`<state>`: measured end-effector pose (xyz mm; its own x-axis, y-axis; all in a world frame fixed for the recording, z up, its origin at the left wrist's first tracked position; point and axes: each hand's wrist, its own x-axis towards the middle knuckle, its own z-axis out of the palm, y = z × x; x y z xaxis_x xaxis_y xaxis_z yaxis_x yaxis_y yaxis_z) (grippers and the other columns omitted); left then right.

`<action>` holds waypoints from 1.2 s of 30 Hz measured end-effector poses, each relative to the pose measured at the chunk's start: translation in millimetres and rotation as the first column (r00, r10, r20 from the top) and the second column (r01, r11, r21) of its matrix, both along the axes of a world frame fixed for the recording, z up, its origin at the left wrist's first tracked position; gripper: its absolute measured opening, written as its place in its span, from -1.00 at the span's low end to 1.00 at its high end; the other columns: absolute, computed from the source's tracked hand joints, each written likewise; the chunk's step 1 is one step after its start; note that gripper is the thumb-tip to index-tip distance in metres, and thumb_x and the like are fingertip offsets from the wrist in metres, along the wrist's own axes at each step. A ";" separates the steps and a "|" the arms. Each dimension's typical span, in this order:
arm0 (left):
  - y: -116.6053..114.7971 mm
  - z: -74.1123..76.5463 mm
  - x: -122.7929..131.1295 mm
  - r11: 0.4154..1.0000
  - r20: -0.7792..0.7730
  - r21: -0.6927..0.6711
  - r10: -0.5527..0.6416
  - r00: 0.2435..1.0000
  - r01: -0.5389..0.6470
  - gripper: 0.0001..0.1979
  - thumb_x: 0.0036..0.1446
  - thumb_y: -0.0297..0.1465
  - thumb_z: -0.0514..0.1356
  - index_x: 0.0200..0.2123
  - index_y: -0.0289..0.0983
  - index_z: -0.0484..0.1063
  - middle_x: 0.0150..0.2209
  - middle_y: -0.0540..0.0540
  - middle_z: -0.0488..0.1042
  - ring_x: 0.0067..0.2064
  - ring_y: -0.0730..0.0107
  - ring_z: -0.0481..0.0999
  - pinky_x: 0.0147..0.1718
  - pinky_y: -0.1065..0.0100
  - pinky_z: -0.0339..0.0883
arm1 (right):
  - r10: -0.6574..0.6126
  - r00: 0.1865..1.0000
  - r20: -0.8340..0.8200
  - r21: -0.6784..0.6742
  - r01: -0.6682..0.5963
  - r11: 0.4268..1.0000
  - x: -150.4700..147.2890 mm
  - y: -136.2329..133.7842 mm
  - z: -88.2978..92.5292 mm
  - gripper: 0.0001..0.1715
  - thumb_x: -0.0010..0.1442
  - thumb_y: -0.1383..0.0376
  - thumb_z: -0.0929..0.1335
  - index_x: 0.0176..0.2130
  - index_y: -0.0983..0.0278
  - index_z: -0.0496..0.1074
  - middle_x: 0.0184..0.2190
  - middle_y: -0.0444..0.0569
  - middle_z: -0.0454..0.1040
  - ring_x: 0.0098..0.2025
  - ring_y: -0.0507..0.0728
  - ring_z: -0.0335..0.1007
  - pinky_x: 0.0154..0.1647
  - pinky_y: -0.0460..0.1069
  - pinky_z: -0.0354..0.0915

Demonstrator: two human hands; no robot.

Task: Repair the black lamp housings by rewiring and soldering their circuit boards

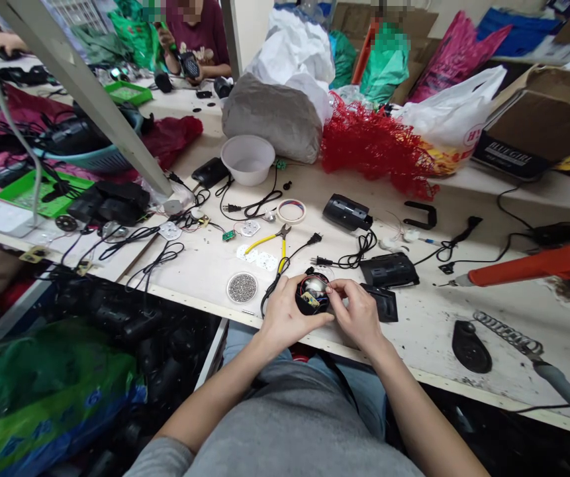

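Observation:
My left hand is wrapped round a small black round housing with a shiny reflector and coloured wires inside, held at the near edge of the worktable. My right hand pinches at the top right of the same housing, fingers closed on it. A black cord runs from the housing up past yellow-handled pliers. A small round tin of tiny metal balls sits just left of my left hand. Black plastic covers lie right of my right hand.
A white bowl, a tape roll, a black lamp body, white LED boards and power cords lie farther back. An orange glue gun and a soldering iron are at the right. Another person works at the far left end.

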<state>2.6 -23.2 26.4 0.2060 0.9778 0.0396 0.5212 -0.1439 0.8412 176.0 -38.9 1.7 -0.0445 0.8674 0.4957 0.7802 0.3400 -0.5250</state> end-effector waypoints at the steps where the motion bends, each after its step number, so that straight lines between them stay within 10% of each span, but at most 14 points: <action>1: -0.2 -0.8 -0.1 1.000 -0.003 0.002 -0.001 1.000 0.001 -0.24 -0.30 -0.27 0.56 0.04 -0.19 0.44 -0.10 -0.09 0.50 -0.01 0.11 0.55 -0.01 0.13 0.46 | 0.011 1.000 -0.008 -0.013 -0.011 1.000 0.4 0.2 -0.1 -0.85 0.35 0.29 0.25 -0.28 0.21 0.38 -0.41 -0.06 0.53 -0.41 0.09 0.45 -0.36 -0.01 0.34; 36: 5.1 -4.7 0.0 0.999 -0.037 0.037 0.011 0.999 -0.010 -0.25 -0.26 -0.20 0.54 0.05 -0.22 0.44 -0.09 -0.12 0.55 -0.01 0.09 0.57 0.00 0.10 0.47 | 0.013 1.000 -0.010 -0.077 -0.013 0.997 3.6 6.1 -2.7 -0.88 0.34 0.28 0.22 -0.23 0.21 0.33 -0.42 -0.06 0.53 -0.50 0.07 0.44 -0.48 -0.05 0.31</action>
<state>2.6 -18.2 21.7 0.1978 0.9779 0.0678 0.5538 -0.1686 0.8154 179.6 -32.8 -0.9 -0.0518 0.9025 0.4275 0.7711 0.3082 -0.5572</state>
